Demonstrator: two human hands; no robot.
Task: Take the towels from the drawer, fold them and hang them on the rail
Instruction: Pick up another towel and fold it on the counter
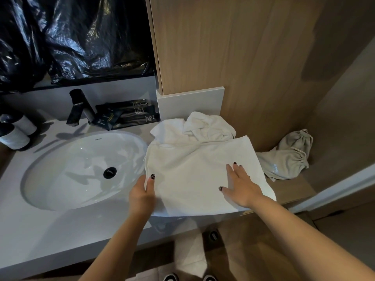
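Note:
A white towel (194,175) lies spread flat on the grey counter (60,232), to the right of the sink. My left hand (142,195) pinches its left edge, thumb on top and fingers under the cloth. Flat on the towel's right half rests my right hand (241,187), fingers straight and spread. Behind this towel sits a crumpled heap of white towels (198,126) against the wall. No drawer or rail is in view.
A white oval sink (67,179) with a black drain fills the counter's left. A black tap (78,107) and dark sachets (129,114) stand behind it. Two dark-capped bottles (16,130) sit far left. A grey drawstring bag (288,157) lies on the wooden ledge at right.

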